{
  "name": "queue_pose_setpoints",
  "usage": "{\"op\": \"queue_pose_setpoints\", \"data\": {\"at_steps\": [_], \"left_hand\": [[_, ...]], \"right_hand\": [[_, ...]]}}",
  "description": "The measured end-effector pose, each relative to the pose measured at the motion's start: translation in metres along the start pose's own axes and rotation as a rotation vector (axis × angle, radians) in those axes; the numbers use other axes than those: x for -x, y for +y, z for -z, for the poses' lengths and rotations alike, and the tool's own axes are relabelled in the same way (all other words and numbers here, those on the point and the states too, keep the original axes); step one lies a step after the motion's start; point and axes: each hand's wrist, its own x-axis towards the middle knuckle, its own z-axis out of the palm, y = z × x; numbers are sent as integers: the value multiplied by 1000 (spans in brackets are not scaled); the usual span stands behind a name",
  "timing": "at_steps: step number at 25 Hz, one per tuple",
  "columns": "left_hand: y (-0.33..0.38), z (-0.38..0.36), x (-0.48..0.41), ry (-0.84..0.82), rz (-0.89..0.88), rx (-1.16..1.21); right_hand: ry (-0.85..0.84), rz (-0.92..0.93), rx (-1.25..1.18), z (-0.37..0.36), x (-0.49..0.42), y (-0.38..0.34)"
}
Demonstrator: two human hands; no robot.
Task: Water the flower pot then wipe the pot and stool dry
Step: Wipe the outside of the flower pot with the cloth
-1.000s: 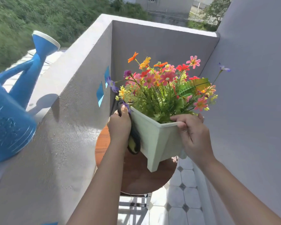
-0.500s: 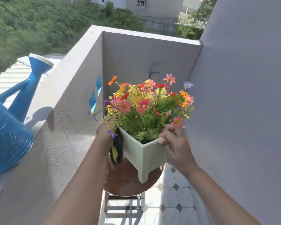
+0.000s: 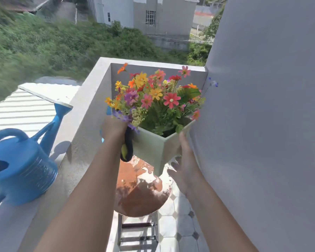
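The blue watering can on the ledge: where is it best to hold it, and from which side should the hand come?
Probably by the arched top handle of the watering can, coming from above. The handle loops clear over the body, leaving room for fingers to wrap under it, and the spout points away toward the flower pot.

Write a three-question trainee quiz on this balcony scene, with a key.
1. True or false: the flower pot stands flat on the stool.
2. Which hand holds the dark cloth? A left B right
3. Fill in: the watering can sits on the ____.

Key: 1 false, it is lifted and tilted above the wet stool. 2 A. 3 parapet ledge.
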Motion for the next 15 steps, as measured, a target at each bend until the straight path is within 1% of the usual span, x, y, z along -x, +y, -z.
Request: {"op": "queue_pose_setpoints", "data": {"at_steps": [1,2,3,5,6,8,10,13,15], "left_hand": [[9,2,5,-18,-33,-51],[15,7,13,-21,-43,-64],[22,7,17,-13,-43,-44],[29,4,25,2,-51,-19],[31,1,34,10,-58,-51],[37,-5,46,38,-60,-96],[48,-11,54,42,-78,-88],[53,-22,74,62,-226,-28],[43,-39,104,83,-386,100]], "right_hand": [[-2,-26,-16,-4,6,-14],[-20,-45,-21,-4,10,-26],[3,-53,-26,-8,12,-37],[30,-87,103,-12,13,-51],[42,-103,180,-10,12,-53],[79,-115,234,-3,9,-57],[81,-86,249,5,9,-65],[66,-54,300,17,12,-76],[54,-42,259,25,14,-83]]}}
